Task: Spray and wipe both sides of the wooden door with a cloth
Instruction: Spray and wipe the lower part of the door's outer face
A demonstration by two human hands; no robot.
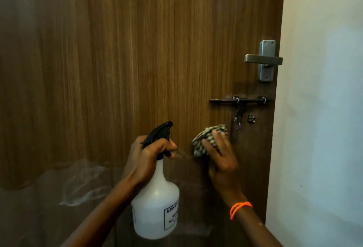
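The brown wooden door fills most of the view. My left hand grips the neck of a white spray bottle with a black trigger head, its nozzle pointing at the door. My right hand presses a crumpled checked cloth flat against the door, just below and left of the latch. An orange bead bracelet circles my right wrist. The lower part of the door looks darker and wet, with a shiny patch at the lower left.
A grey metal lever handle sits near the door's right edge. Below it runs a dark sliding bolt latch. A white wall stands to the right of the door edge.
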